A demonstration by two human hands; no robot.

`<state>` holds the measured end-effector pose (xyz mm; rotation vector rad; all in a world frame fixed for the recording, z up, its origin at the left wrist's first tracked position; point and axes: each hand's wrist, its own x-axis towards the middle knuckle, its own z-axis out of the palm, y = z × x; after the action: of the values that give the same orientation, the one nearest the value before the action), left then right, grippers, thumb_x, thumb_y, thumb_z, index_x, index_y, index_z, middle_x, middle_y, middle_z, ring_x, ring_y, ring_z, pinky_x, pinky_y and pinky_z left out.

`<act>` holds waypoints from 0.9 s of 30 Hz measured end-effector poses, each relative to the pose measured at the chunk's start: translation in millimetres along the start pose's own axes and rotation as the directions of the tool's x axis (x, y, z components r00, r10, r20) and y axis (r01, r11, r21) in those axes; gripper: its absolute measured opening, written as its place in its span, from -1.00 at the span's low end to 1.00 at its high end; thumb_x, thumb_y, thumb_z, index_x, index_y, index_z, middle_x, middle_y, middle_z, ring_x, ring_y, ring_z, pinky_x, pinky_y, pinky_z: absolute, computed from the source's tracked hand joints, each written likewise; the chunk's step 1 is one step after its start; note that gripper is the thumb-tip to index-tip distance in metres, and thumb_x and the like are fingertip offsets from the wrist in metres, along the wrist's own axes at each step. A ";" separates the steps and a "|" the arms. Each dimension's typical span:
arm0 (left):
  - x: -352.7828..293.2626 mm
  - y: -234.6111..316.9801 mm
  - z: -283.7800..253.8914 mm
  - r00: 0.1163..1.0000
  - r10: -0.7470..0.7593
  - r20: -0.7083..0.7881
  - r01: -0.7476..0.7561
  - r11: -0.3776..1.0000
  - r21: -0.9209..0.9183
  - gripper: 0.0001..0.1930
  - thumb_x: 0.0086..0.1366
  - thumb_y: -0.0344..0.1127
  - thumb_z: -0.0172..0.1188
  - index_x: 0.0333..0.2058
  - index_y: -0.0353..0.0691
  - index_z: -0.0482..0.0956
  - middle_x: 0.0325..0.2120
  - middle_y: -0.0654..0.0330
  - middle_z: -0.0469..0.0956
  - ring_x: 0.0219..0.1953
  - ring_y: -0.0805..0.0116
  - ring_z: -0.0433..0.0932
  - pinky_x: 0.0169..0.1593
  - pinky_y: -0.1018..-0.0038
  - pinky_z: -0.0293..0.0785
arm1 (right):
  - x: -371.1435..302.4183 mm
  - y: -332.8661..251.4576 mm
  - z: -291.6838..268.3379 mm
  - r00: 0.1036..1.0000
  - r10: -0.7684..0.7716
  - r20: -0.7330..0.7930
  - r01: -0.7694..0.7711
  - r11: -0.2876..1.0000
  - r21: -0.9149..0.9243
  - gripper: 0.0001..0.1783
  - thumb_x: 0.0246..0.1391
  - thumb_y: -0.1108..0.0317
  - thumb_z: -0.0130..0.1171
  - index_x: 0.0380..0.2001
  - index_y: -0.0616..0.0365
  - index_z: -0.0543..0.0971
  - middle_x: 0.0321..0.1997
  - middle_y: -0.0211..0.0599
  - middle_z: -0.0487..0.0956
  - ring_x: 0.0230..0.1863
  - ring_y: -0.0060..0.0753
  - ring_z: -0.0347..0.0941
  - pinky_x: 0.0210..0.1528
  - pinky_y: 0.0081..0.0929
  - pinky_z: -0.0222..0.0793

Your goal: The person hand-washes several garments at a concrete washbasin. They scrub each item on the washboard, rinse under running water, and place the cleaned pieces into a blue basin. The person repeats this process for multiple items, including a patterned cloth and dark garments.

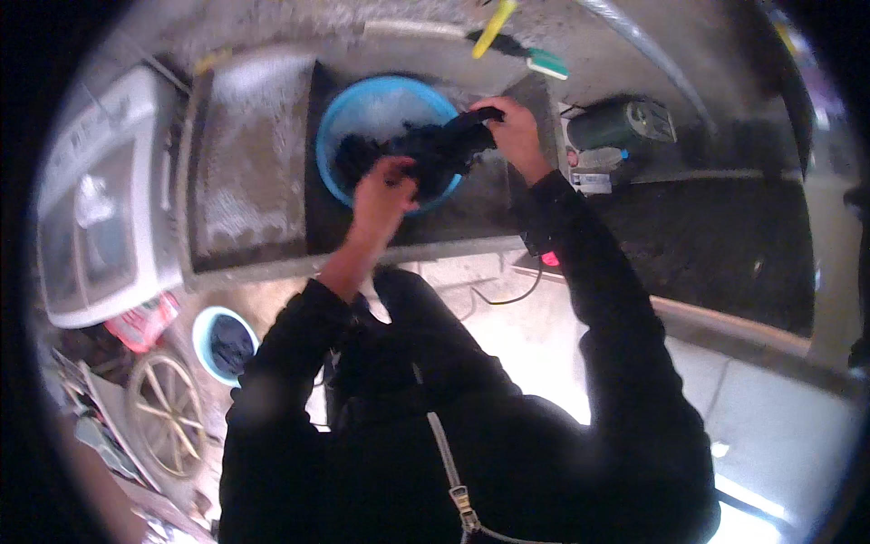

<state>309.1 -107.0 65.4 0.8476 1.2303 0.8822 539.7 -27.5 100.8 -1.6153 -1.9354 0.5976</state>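
A wet-looking black garment (444, 142) stretches over a round blue basin (328, 172) of sudsy water; its exact kind does not show. My right hand (515, 134) is closed round the garment's upper right end, holding it above the basin's right rim. Lower and to the left, my left hand (382, 195) has its fingers curled on the dark cloth near the basin's front side. Part of the cloth bunches down into the foamy water (381, 109) at the left.
The basin stands in a concrete sink (507, 195) beside a ribbed wash slab (249, 163). A green-backed brush (547, 63) lies on the back ledge. A white washing machine (109, 199) is at left, a blue-rimmed bucket (201, 337) with dark cloth below, and a dark counter (707, 245) at right.
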 end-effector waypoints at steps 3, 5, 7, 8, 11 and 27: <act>-34.2 -74.1 48.5 0.997 0.076 0.008 -0.076 0.991 0.114 -0.62 0.10 -0.38 0.21 -0.05 -0.06 0.56 -0.25 0.09 0.45 -0.35 0.24 0.57 -0.25 0.38 0.52 | -12.9 37.4 24.0 0.998 0.041 -0.043 -0.028 0.965 0.259 -0.61 -0.16 0.60 0.17 -0.17 0.08 0.59 -0.16 -0.29 0.60 -0.17 -0.35 0.53 -0.06 -0.49 0.40; -43.5 -90.6 68.2 0.984 0.166 0.063 -0.177 0.956 0.236 -0.61 0.11 -0.36 0.24 -0.03 0.01 0.56 -0.26 0.07 0.44 -0.26 0.18 0.54 -0.15 0.36 0.47 | -17.5 52.0 27.3 0.994 0.105 -0.031 -0.089 0.941 0.327 -0.62 -0.12 0.58 0.18 -0.15 0.08 0.58 -0.15 -0.30 0.59 -0.16 -0.39 0.53 -0.06 -0.50 0.40; -43.0 -87.0 76.6 0.964 0.246 0.104 -0.265 0.923 0.279 -0.60 0.13 -0.36 0.25 -0.01 0.03 0.55 -0.26 0.09 0.43 -0.29 0.17 0.54 -0.18 0.37 0.47 | -20.6 60.8 24.9 0.975 0.213 -0.067 -0.196 0.959 0.205 -0.61 -0.08 0.58 0.17 -0.10 0.09 0.56 -0.15 -0.29 0.59 -0.17 -0.36 0.53 -0.07 -0.50 0.40; -40.8 -82.2 78.4 0.955 0.269 0.126 -0.295 0.907 0.300 -0.61 0.14 -0.35 0.26 -0.01 0.03 0.55 -0.26 0.10 0.43 -0.32 0.17 0.54 -0.21 0.38 0.46 | -22.2 64.0 22.5 0.963 0.253 -0.096 -0.237 0.959 0.154 -0.60 -0.06 0.57 0.17 -0.08 0.09 0.55 -0.15 -0.28 0.58 -0.17 -0.34 0.53 -0.07 -0.51 0.40; -33.8 -71.9 80.3 0.921 0.354 0.161 -0.389 0.847 0.362 -0.64 0.15 -0.35 0.25 -0.04 0.06 0.58 -0.28 0.13 0.43 -0.35 0.17 0.54 -0.25 0.38 0.47 | -26.1 72.4 13.6 0.824 0.565 0.043 -0.550 0.779 0.301 -0.67 0.13 0.33 0.07 -0.01 0.05 0.50 -0.09 -0.29 0.57 -0.18 -0.36 0.53 -0.15 -0.49 0.45; -3.9 27.5 50.6 0.643 0.765 -0.019 -0.765 0.644 0.012 -0.74 0.10 -0.49 0.23 -0.20 -0.09 0.59 -0.35 0.13 0.49 -0.44 0.18 0.53 -0.34 0.39 0.48 | 18.1 -16.8 -19.1 0.842 -0.021 0.540 -0.447 0.534 0.718 -0.27 0.02 0.19 0.16 0.23 0.26 0.25 0.16 -0.17 0.41 0.22 -0.31 0.30 0.28 -0.36 0.15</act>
<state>356.0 -102.1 98.8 1.4134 0.8558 1.5765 537.4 -12.8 128.4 -1.0948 -1.3063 1.8758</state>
